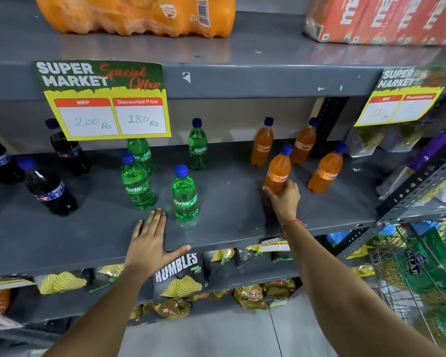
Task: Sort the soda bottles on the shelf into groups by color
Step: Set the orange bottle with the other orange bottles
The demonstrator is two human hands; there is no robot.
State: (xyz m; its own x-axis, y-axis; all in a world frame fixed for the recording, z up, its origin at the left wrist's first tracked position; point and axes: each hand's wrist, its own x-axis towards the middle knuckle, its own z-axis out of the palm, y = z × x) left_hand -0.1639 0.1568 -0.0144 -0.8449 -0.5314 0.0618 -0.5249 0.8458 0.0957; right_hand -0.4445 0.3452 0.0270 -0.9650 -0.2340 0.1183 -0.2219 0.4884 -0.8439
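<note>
Head view: right hand (285, 199) around orange bottle (277, 171).

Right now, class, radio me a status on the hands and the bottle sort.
Left hand flat on the shelf, empty. Right hand on an orange bottle. Dark, green and orange bottles already grouped. Nothing in the way.

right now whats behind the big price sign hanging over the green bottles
A green Sprite bottle stands behind the price sign; the sign covers its cap and neck. Only the lower body shows.
</note>
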